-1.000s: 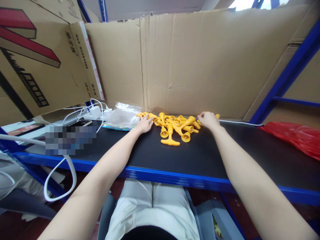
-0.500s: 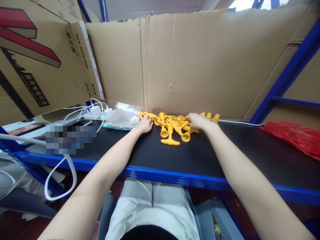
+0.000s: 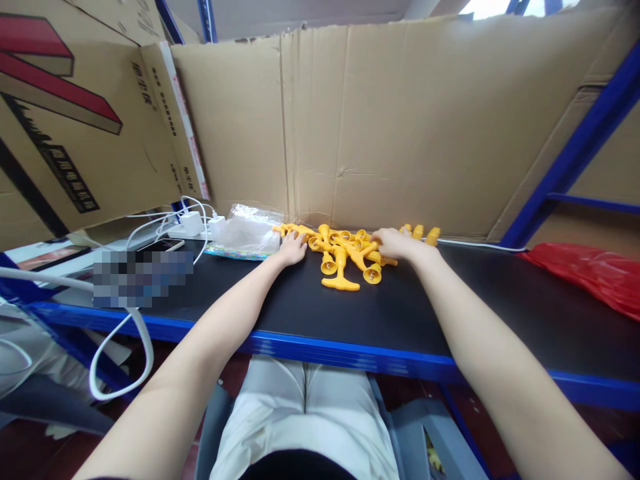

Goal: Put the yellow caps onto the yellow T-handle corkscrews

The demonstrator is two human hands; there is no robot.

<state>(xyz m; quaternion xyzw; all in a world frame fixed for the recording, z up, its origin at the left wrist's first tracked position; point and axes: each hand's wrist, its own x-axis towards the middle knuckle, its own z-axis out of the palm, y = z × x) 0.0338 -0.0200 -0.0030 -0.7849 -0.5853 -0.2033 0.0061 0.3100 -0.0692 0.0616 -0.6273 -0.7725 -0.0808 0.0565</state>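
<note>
A loose heap of yellow plastic T-handled pieces with bell-shaped cups [image 3: 341, 270] lies on the black shelf top [image 3: 320, 320]. Something small and shiny shows inside a few cups. My left hand [image 3: 293, 249] rests at the heap's left edge, its fingers laid out over the pieces there. On the other side, my right hand [image 3: 394, 243] reaches in from the right with fingers extended, touching the yellow handles. Neither hand lifts anything. Just beyond the right hand, several yellow cup-shaped ends [image 3: 418, 232] stand in a row, partly covered by the wrist.
Left of the heap lies a clear plastic bag [image 3: 247, 227], with white chargers [image 3: 190, 224], cables and a phone [image 3: 163, 245] farther left. A red plastic bag [image 3: 590, 273] is at the right. Cardboard [image 3: 425, 127] walls the back; a blue metal edge [image 3: 350, 355] runs along the front.
Almost nothing differs. The fingers of both hands have shifted very slightly; the yellow pieces lie as before.
</note>
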